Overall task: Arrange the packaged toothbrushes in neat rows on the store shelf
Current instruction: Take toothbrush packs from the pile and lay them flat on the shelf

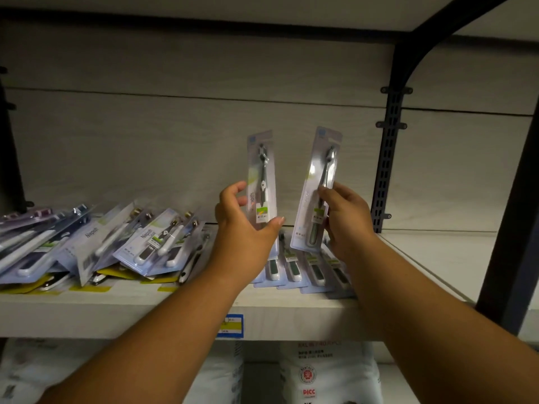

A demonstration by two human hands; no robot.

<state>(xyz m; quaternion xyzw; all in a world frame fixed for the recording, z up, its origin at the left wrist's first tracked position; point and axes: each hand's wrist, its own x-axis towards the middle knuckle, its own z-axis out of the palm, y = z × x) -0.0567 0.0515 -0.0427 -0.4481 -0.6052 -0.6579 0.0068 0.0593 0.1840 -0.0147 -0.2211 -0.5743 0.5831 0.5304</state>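
Two toothbrush packs held upright above the shelf (175, 307), toward its right end.

Item one: left pack (262, 170), gripped low between the thumb and curled fingers of the left hand (242, 228).

Item two: right pack (316, 182), slightly tilted, pinched at mid-length by the right hand (347, 220).

Beneath both: short row (294, 271) of packs lying flat, handles toward the front edge (begun, not finished).

Left half of the shelf: loose heap (116, 243) of packs, overlapping and askew.

Step in hand, by judgement: adding the held pair to the row. Next move likely calls for laying each flat beside the row's end, edges parallel.
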